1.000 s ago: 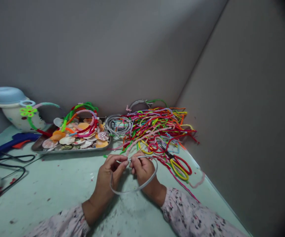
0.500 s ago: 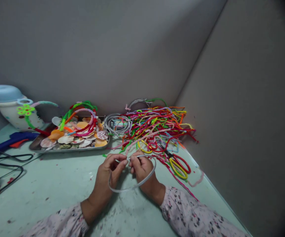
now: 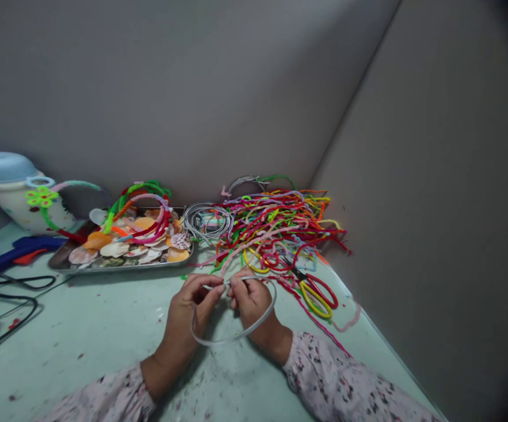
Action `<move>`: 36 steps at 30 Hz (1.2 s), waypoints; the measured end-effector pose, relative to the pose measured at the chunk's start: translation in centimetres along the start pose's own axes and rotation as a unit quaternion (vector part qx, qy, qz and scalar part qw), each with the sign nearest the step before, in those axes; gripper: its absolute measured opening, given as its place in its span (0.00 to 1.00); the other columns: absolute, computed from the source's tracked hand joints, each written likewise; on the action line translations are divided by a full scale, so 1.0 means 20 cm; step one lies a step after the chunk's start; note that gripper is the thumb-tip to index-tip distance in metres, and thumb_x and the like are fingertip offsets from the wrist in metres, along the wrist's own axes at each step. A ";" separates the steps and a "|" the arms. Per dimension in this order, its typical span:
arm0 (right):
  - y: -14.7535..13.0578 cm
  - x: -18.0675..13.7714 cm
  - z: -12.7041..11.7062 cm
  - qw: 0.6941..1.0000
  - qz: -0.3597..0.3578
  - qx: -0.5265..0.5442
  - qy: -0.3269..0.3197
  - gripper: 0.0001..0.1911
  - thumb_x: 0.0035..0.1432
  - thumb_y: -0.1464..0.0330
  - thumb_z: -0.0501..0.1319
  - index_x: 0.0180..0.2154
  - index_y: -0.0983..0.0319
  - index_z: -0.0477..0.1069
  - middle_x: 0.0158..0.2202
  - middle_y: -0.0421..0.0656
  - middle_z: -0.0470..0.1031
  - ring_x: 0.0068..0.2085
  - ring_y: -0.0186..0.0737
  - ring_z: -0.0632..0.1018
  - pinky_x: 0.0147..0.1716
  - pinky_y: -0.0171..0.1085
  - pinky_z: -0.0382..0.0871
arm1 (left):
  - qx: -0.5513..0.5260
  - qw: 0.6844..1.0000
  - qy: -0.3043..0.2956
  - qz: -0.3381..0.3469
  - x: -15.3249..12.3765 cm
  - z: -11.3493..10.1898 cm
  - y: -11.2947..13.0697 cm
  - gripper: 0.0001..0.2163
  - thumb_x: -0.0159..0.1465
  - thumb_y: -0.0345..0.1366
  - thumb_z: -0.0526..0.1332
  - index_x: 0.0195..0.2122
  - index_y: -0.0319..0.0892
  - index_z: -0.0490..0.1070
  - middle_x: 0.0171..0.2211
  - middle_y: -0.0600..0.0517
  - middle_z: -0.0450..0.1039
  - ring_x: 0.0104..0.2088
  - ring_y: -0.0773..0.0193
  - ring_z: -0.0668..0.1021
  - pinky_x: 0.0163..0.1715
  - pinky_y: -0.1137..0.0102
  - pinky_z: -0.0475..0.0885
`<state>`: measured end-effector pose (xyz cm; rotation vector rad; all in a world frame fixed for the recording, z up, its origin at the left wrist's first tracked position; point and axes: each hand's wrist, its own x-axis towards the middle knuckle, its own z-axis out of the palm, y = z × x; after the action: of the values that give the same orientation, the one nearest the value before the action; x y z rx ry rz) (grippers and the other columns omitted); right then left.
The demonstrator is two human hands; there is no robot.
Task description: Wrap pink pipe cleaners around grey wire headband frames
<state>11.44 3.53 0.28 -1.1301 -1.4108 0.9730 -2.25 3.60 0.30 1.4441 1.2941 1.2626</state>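
Note:
A thin grey wire hoop (image 3: 236, 338) hangs in a loop toward me from my pinched fingers. My left hand (image 3: 194, 310) grips one end between thumb and forefinger. Close against it, my right hand (image 3: 251, 302) pinches the other end, and the fingertips of both hands almost meet. The exact join of the ends is hidden by the fingers. Just beyond my hands lies a heap of coloured pipe cleaners (image 3: 275, 220), with a pale pink strand running down to my fingertips. Scissors (image 3: 313, 293) with red and yellow handles rest to the right of my right hand.
A metal tray (image 3: 122, 269) of seashells stands at the back left, with wrapped pipe-cleaner rings (image 3: 166, 217) on top. Beside it lies a wire coil (image 3: 207, 223). At far left are a blue glue gun (image 3: 7, 258), its black cord (image 3: 29, 302) and a blue-lidded container (image 3: 20, 199).
Both hands stay pinched on the hoop with barely any movement. The whole view has shifted slightly, so everything sits a little further left.

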 end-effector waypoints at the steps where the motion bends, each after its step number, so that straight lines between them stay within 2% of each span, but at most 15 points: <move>1: 0.00 0.00 0.00 1.000 0.000 0.000 0.000 0.15 0.64 0.61 0.52 0.28 0.61 0.64 0.23 0.37 0.65 0.22 0.30 0.68 0.22 0.30 0.64 | 0.002 1.000 0.001 0.004 0.00 0.00 0.00 0.10 0.58 0.41 0.63 0.36 0.42 0.74 0.34 0.51 0.72 0.28 0.68 0.73 0.28 0.72 0.67; 8: 0.01 0.01 0.00 1.000 -0.014 0.002 0.000 0.15 0.64 0.61 0.51 0.28 0.62 0.64 0.23 0.37 0.65 0.22 0.29 0.68 0.23 0.30 0.63 | 0.019 0.999 0.014 0.035 0.00 0.00 -0.02 0.09 0.58 0.41 0.63 0.35 0.42 0.75 0.37 0.51 0.71 0.33 0.66 0.74 0.31 0.72 0.67; 14: 0.01 0.01 0.00 1.000 -0.016 0.010 -0.003 0.14 0.64 0.62 0.51 0.29 0.62 0.65 0.24 0.37 0.65 0.22 0.29 0.68 0.22 0.30 0.63 | 0.025 0.999 0.017 0.037 0.00 -0.01 -0.02 0.09 0.58 0.42 0.63 0.35 0.42 0.75 0.36 0.51 0.71 0.32 0.67 0.73 0.30 0.72 0.67; 21: 0.00 0.00 0.00 1.000 -0.018 0.008 0.005 0.14 0.64 0.62 0.51 0.28 0.62 0.64 0.25 0.37 0.66 0.23 0.29 0.68 0.23 0.29 0.63 | 0.025 0.999 0.011 0.031 0.00 -0.01 -0.02 0.10 0.58 0.42 0.63 0.35 0.42 0.76 0.37 0.51 0.72 0.35 0.65 0.74 0.32 0.72 0.68; 36: -0.01 -0.01 0.00 1.000 -0.012 0.010 0.001 0.14 0.64 0.62 0.51 0.29 0.62 0.64 0.24 0.37 0.65 0.22 0.30 0.68 0.22 0.30 0.63 | 0.026 0.999 0.007 0.026 0.00 -0.01 0.00 0.10 0.57 0.42 0.63 0.35 0.42 0.76 0.35 0.51 0.72 0.30 0.67 0.74 0.29 0.72 0.68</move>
<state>11.45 3.31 0.44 -1.0956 -1.4074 0.9671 -2.42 3.59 0.26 1.5169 1.3134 1.2837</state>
